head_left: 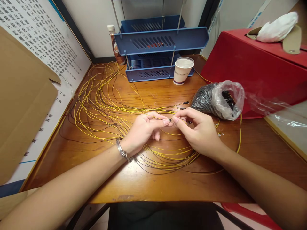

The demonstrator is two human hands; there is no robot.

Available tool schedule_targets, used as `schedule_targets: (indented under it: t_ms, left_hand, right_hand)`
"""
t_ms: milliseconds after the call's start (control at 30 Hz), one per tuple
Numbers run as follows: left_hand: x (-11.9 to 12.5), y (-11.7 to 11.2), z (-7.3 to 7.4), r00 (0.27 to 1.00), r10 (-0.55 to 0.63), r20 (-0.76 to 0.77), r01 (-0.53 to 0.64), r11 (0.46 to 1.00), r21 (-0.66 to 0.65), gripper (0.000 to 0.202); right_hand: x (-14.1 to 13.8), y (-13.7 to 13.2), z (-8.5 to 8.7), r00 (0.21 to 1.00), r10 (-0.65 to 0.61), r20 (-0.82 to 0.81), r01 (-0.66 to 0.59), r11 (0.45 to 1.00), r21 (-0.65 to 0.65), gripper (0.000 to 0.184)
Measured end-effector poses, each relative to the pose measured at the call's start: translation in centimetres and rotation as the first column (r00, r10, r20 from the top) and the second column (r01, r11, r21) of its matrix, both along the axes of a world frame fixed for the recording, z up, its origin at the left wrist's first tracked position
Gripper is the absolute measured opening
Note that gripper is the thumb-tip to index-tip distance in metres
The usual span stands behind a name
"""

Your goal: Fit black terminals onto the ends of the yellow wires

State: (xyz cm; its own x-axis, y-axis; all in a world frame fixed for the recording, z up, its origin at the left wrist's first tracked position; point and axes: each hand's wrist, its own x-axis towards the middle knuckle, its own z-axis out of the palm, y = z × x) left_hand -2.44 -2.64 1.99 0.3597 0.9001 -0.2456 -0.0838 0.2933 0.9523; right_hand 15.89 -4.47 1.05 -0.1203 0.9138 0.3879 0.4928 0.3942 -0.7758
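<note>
Over the middle of the desk, my left hand (146, 127) pinches a small black connector (170, 120) between thumb and index finger. My right hand (199, 127) meets it there, thumb and index finger pinched together; whatever lies between those fingertips is too small to make out. Long thin yellow and black wires (112, 108) spread in loose loops to the left of my hands and beneath them. Just beyond my right hand, a wire ends in a black connector (185, 103). A clear plastic bag (227, 100) of small black parts lies open behind my right hand.
A blue two-tier tray rack (163, 44) stands at the back, with a bottle (115, 44) on its left and a paper cup (183, 71) in front. A red box (251, 67) borders the right side. Cardboard (24, 105) leans at the left over the wooden desk (134, 188).
</note>
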Motion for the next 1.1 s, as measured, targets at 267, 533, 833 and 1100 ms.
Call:
schedule_targets:
  t_ms: [267, 533, 833, 1100]
  left_hand:
    - [0.0, 0.0, 0.1, 1.0, 0.019, -0.003, -0.019, 0.999, 0.038, 0.019]
    - [-0.1, 0.2, 0.0, 0.998, 0.063, -0.025, -0.063, 0.998, 0.016, 0.016]
    - [0.0, 0.1, 0.1, 0.997, 0.067, 0.023, -0.067, 0.998, 0.011, 0.013]
    - [-0.1, 0.2, 0.0, 0.998, 0.048, 0.045, -0.049, 0.999, 0.014, 0.012]
  right_hand:
    - [-0.1, 0.0, -0.2, 0.991, 0.017, -0.131, -0.034, 0.992, -0.124, 0.011]
    - [-0.4, 0.1, 0.0, 0.949, -0.001, -0.316, -0.074, 0.972, -0.224, 0.018]
    - [-0.1, 0.0, 0.2, 0.992, -0.037, -0.119, 0.035, 0.999, -0.014, 0.007]
    - [0.3, 0.0, 0.9, 0.999, -0.045, 0.003, 0.045, 0.997, 0.068, 0.007]
